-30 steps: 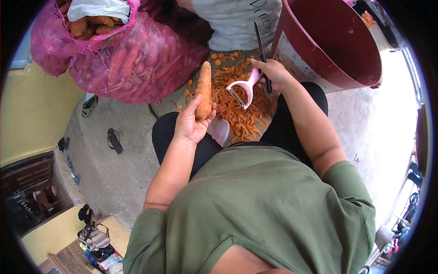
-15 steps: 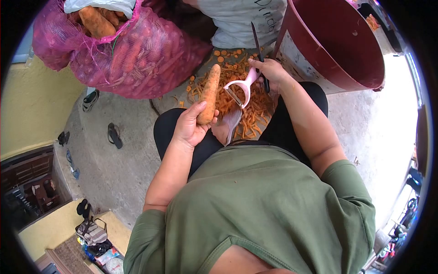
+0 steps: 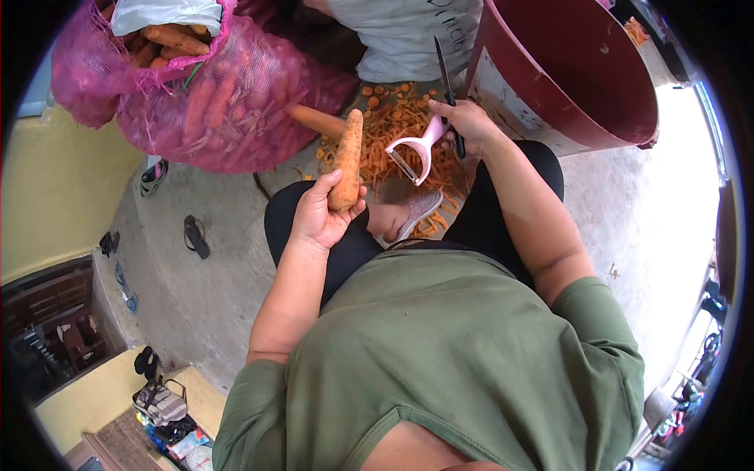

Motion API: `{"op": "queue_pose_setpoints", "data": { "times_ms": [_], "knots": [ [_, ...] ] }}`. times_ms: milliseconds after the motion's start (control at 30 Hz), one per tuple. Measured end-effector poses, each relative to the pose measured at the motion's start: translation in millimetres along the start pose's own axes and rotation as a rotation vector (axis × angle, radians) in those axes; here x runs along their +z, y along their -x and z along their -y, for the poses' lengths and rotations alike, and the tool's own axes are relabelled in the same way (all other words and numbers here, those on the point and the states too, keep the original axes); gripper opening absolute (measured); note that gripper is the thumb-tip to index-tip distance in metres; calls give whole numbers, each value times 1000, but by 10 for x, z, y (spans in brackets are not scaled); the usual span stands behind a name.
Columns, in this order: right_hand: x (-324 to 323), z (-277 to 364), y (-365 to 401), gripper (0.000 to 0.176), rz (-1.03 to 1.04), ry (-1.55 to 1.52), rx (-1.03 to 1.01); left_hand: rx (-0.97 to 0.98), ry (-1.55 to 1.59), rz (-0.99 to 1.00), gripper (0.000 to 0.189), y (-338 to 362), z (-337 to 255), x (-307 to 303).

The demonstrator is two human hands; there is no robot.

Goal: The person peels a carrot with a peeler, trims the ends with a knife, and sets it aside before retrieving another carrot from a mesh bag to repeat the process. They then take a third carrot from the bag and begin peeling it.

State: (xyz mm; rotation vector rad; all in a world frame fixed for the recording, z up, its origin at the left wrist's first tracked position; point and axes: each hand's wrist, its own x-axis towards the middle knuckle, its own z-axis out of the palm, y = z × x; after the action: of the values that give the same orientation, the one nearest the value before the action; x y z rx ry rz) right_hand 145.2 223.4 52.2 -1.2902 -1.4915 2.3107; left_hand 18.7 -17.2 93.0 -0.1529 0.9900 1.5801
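My left hand (image 3: 320, 212) is closed around the thick end of an unpeeled carrot (image 3: 348, 157), which stands nearly upright with its tip up and soil on its skin. In my right hand (image 3: 467, 125) are a pink peeler (image 3: 420, 149), its blade pointing toward the carrot, and a knife (image 3: 444, 74) with a dark blade pointing up. The peeler's head is apart from the carrot. Just behind the held carrot, a smoother orange carrot (image 3: 316, 120) lies slantwise by the pink mesh sack (image 3: 259, 74). Beneath my hands, carrot peelings (image 3: 400, 125) and round slices cover the floor.
More carrots (image 3: 174, 38) show in the sack's mouth beside a white plastic bag (image 3: 166, 16). A white sack (image 3: 412, 39) stands at the back, and a large dark-red tub (image 3: 503, 78) at the right. My shoe (image 3: 420, 212) rests among peelings. Sandals (image 3: 196, 235) lie on the concrete at left.
The held carrot and my left hand have shifted slightly left. A smoother carrot has appeared behind it, near the sack. My foot has moved right; the right hand keeps its place.
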Motion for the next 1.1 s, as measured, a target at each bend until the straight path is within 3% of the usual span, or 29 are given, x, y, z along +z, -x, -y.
{"op": "queue_pose_setpoints", "data": {
  "times_ms": [233,533,667,867,1000,1067,1100],
  "knots": [
    [-32,-14,1,24,-27,56,-9,-3,30,-21,31,7,19,-100],
    [-63,42,22,31,-117,12,-84,146,-60,-43,36,59,-152,-65],
    [51,55,-56,35,-227,47,-110,5,-16,10,38,-84,-97,-214],
    [752,103,131,45,-244,614,-304,-149,21,-16,41,-429,131,-201],
    [935,220,2,44,-221,618,-275,-112,-19,-27,38,-495,189,-150],
    [864,75,-430,46,-463,790,-303,-52,-61,39,37,-522,192,-126],
    [747,163,-556,48,-479,794,-210,-105,-70,94,38,-481,135,-183]
  ]
}}
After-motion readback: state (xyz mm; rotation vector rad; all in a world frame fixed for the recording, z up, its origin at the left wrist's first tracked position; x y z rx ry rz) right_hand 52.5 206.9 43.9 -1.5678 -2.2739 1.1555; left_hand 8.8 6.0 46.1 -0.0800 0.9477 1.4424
